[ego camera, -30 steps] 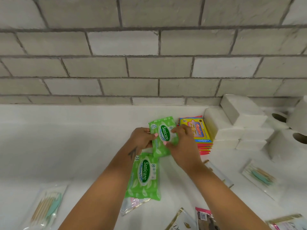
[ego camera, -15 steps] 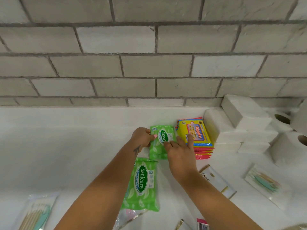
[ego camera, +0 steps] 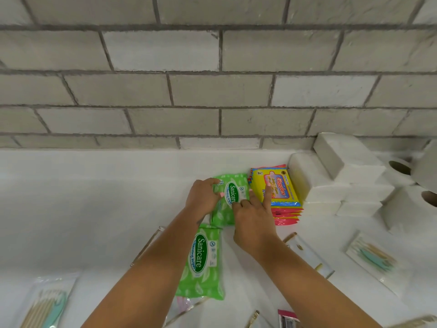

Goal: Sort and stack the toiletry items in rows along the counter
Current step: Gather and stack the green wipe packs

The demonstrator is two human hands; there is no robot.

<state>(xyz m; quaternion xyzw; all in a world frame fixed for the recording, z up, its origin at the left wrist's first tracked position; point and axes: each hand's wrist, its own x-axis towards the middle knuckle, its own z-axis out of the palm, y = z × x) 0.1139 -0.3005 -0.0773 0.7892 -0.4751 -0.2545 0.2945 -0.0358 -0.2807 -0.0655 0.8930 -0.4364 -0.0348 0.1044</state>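
Step in hand: seating a green soft-plastic Sanicare wipes pack [ego camera: 230,197] in the back row on the white counter [ego camera: 94,197], just left of the Giggles stack.
Just changed: a second ago this pack was held clear of the counter; now it lies flat on it, close to the tiled wall [ego camera: 212,91]. By my reading the placing is all but done and only squaring-up is left.
Left hand [ego camera: 203,197]: fingers curled round the pack's left edge, thumb on its face, gripping it.
Right hand [ego camera: 254,221]: thumb and one finger pinch the pack's right edge; the index finger reaches straight out onto the top yellow Giggles wipes packet [ego camera: 280,188]. Half a second ago that finger lay nearer the packet's left edge.
Neighbour stack: yellow packet on top of several pink-edged ones, just beside the placed pack; touching or not, cannot tell.
Next candidate: second green Sanicare wipes pack [ego camera: 201,261], lying lengthwise near the front, between the forearms, same spot as before.
Already ranged: white folded tissue bricks [ego camera: 343,176] and white toilet rolls [ego camera: 409,183], at right along the wall.
Still loose: clear sachets of cotton swabs at front left [ego camera: 45,304] and at right [ego camera: 373,259].
Camera: tipped slightly lower than earlier.
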